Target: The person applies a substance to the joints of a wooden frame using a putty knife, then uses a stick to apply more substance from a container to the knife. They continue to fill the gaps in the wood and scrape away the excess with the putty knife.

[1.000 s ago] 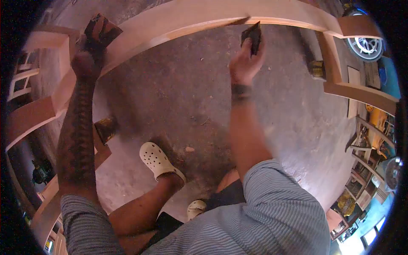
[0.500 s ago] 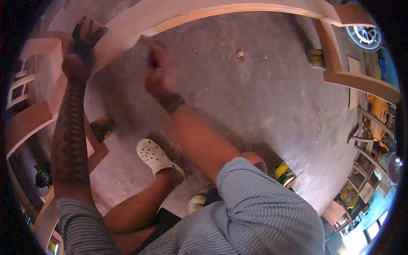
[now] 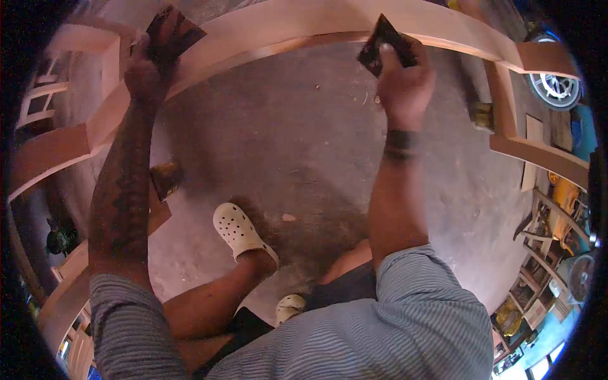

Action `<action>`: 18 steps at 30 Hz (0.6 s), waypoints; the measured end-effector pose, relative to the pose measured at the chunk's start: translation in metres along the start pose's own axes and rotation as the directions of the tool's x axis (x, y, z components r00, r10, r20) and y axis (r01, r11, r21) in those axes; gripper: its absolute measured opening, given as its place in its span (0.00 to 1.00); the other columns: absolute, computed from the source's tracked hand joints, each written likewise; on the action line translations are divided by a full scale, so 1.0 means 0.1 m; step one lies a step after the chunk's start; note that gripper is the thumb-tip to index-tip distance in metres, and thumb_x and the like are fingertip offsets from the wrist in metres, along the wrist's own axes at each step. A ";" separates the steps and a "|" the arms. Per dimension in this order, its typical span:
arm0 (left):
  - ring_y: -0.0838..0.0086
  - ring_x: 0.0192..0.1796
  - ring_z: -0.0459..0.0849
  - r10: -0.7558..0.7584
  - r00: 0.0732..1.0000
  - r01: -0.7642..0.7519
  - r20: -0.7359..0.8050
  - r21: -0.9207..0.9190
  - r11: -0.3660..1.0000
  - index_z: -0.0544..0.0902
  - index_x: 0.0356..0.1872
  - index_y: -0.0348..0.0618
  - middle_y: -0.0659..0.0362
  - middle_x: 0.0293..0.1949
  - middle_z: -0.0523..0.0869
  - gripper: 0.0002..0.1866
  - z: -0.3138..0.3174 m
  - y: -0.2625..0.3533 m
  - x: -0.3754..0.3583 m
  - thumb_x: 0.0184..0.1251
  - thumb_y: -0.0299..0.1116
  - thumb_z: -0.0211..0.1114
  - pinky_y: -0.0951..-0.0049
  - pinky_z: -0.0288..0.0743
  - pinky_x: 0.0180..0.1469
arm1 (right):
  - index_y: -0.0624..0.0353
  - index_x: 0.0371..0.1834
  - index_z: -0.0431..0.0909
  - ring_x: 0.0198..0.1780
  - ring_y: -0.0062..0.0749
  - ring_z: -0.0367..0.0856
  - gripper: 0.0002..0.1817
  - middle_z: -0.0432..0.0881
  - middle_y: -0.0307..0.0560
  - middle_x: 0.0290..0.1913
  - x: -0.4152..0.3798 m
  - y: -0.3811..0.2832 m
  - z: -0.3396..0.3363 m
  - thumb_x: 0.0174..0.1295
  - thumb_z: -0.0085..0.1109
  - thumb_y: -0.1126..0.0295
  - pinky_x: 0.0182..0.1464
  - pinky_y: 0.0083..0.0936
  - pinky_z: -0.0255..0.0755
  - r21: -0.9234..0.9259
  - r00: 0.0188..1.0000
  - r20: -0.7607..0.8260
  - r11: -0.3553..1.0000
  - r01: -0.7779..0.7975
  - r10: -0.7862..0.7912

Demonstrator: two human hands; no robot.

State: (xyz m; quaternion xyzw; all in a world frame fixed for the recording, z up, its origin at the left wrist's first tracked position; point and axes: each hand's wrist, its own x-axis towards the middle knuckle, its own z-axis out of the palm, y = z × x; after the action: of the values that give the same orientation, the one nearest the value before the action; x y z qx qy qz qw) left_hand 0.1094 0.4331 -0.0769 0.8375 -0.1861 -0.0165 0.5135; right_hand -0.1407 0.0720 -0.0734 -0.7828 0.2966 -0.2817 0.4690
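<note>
A long, curved wooden frame (image 3: 278, 31) runs across the top of the view. At its upper left, my left hand (image 3: 151, 73) is closed on a dark flat square piece (image 3: 175, 35), which lies against the wood. My right hand (image 3: 407, 79) grips another dark flat piece (image 3: 385, 47), thumb on its face, at the inner edge of the frame right of centre. Whether this piece touches the wood cannot be made out. A dark band circles my right wrist.
Small scraps lie on the grey floor (image 3: 266, 126). My feet in white clogs (image 3: 237, 229) are below. A tin (image 3: 483, 116) stands by the right frame leg, another (image 3: 166, 179) at left. A wheel (image 3: 554, 85) and wooden chair parts (image 3: 538, 253) are at right.
My right hand has moved far to the right along the frame, and the dark piece in it now shows clearly. My left hand has shifted slightly right. The yellow tin near my right knee is out of sight.
</note>
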 end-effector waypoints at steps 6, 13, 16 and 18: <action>0.57 0.55 0.85 0.020 0.998 -0.003 -0.056 0.300 0.954 0.75 0.68 0.36 0.50 0.56 0.86 0.37 -0.02 0.02 -0.04 0.62 0.45 0.75 0.60 0.79 0.59 | 0.66 0.56 0.83 0.44 0.33 0.90 0.20 0.90 0.47 0.44 0.35 0.58 -0.06 0.65 0.73 0.66 0.46 0.30 0.87 0.403 0.951 0.297 0.893 -0.202 0.081; 0.58 0.52 0.88 0.440 0.898 -0.356 0.021 0.623 0.697 0.78 0.66 0.37 0.53 0.52 0.89 0.30 -0.07 -0.14 -0.03 0.73 0.50 0.67 0.60 0.83 0.55 | 0.66 0.57 0.82 0.42 0.37 0.92 0.17 0.90 0.48 0.45 0.19 0.46 0.15 0.72 0.67 0.66 0.39 0.36 0.91 0.429 0.821 0.560 0.808 -0.404 0.113; 0.57 0.52 0.88 0.348 0.938 -0.334 0.002 0.283 0.899 0.78 0.66 0.38 0.52 0.53 0.88 0.31 -0.14 -0.45 0.12 0.74 0.52 0.65 0.60 0.83 0.55 | 0.67 0.57 0.82 0.39 0.36 0.92 0.17 0.90 0.48 0.43 0.12 0.43 0.29 0.72 0.67 0.66 0.35 0.34 0.90 0.410 0.803 0.587 0.819 -0.402 0.100; 0.56 0.53 0.88 0.130 0.992 -0.130 -0.004 -0.046 0.990 0.78 0.67 0.38 0.49 0.54 0.88 0.33 -0.15 -0.49 0.12 0.70 0.51 0.70 0.60 0.83 0.57 | 0.66 0.57 0.82 0.37 0.35 0.92 0.18 0.90 0.48 0.42 0.07 0.39 0.38 0.71 0.67 0.65 0.34 0.32 0.90 0.384 0.797 0.595 0.836 -0.391 0.100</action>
State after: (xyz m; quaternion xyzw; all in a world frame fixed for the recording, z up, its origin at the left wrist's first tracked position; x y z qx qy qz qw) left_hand 0.1380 0.4621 -0.1106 0.8116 -0.2394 0.0130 0.5328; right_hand -0.1167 0.0731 -0.1230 -0.6381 0.1696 -0.0434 0.7498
